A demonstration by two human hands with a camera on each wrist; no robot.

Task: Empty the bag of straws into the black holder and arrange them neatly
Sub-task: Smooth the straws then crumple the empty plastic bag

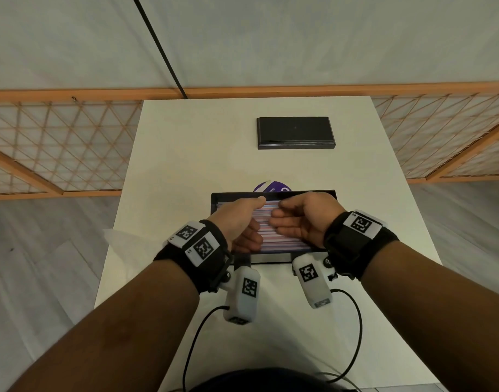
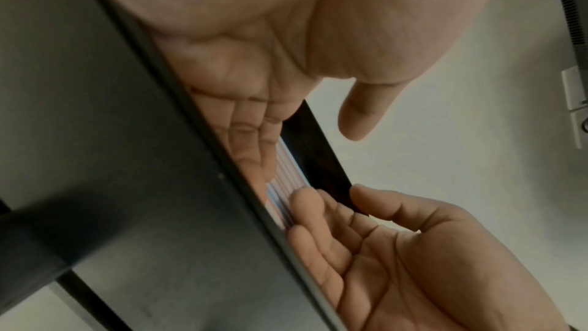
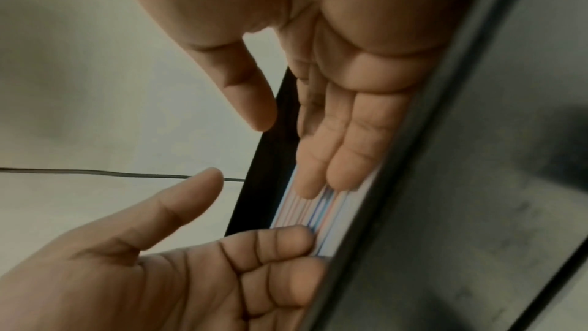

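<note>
The black holder [image 1: 217, 197] sits on the near half of the white surface [image 1: 186, 154], its long sides running left to right and its near rim hidden behind the wrists. Inside lie the straws [image 1: 282, 241], striped red, blue and white, packed side by side along the holder's length and lying flat below the rim. Both hands are in the holder, palms turned toward each other with a narrow gap between them. The left hand [image 1: 244, 222] has its fingers nearly straight, tips resting on the straws, thumb lifted over the far rim. The right hand [image 1: 302, 219] is likewise relaxed, fingers extended onto the straws, thumb clear of them; neither hand grips anything. Just behind the holder's far rim a purple-and-white package [image 1: 271, 187] shows partly. Farther back, well apart, a black lid [image 1: 296, 132] lies flat near the far edge. Open surface lies to the left and right of the holder, and between it and the lid. A clear bag [image 1: 116, 239] overhangs the left edge.
</note>
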